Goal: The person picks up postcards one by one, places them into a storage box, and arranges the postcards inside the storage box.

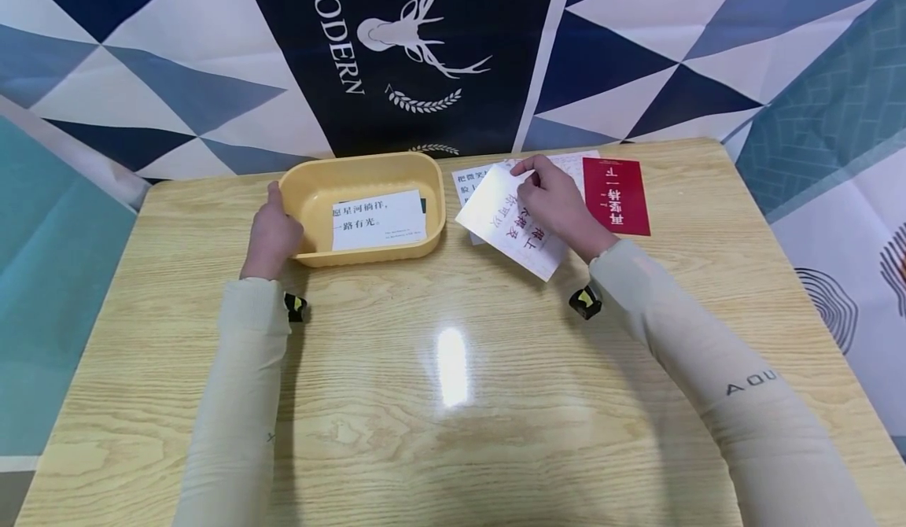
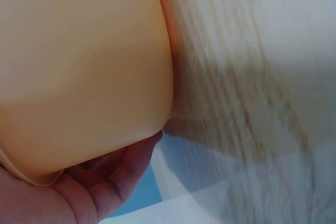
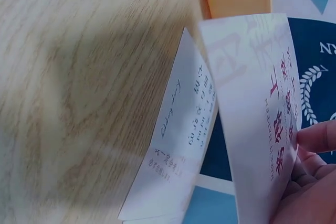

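A yellow plastic basket (image 1: 316, 208) stands at the back of the table, left of centre. My left hand (image 1: 272, 232) grips its left end; in the left wrist view the fingers (image 2: 128, 169) curl around the basket's outer wall (image 2: 84, 66). Inside the basket lies a white card (image 1: 378, 222) with black writing, over a dark green edge. My right hand (image 1: 559, 200) pinches a white card (image 1: 502, 216) with red writing, tilted above the table. White cards with writing (image 3: 173, 129) lie beneath it, partly hidden. A red card (image 1: 617, 197) lies right of my right hand.
The cards and basket sit on a wooden table (image 1: 396, 425) close to its back edge. Behind hangs a patterned cloth (image 1: 425, 118) with a deer head. Black pieces with yellow marks (image 1: 585, 302) show beside both wrists. Light glares off the table's middle.
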A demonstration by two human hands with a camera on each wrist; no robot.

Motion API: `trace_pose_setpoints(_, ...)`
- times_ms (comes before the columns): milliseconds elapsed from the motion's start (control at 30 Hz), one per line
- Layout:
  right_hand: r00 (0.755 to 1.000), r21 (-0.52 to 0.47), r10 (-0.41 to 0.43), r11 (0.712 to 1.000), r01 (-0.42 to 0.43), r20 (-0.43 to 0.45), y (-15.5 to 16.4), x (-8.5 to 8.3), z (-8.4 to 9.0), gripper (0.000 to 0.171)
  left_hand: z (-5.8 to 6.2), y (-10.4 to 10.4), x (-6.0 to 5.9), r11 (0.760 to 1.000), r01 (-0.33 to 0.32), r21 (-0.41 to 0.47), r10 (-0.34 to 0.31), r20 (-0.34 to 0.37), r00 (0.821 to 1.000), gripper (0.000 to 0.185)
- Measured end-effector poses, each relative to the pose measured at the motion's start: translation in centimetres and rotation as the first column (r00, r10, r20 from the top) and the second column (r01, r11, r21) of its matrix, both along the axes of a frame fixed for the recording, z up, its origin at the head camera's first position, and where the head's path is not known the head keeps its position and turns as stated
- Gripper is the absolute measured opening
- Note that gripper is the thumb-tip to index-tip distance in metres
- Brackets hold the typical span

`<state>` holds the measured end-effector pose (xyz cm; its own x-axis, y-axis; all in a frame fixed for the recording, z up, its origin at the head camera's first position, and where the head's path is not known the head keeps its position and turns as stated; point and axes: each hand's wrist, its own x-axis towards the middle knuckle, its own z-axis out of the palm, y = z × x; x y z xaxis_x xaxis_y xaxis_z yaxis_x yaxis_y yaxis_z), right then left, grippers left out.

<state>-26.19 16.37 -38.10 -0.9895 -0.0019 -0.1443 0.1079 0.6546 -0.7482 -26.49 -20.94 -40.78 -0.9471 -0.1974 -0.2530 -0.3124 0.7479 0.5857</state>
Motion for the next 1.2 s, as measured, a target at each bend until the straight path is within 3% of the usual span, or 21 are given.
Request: trace_pose_setpoints(1200, 0.998, 0.058, 0.056, 0.997, -0.055, -0.016, -0.93, -0.36, 0.82, 0.033, -0.04, -0.02, 0.01, 1.0, 0.009, 0.0, -0.009, -0.015, 1.0, 0.08)
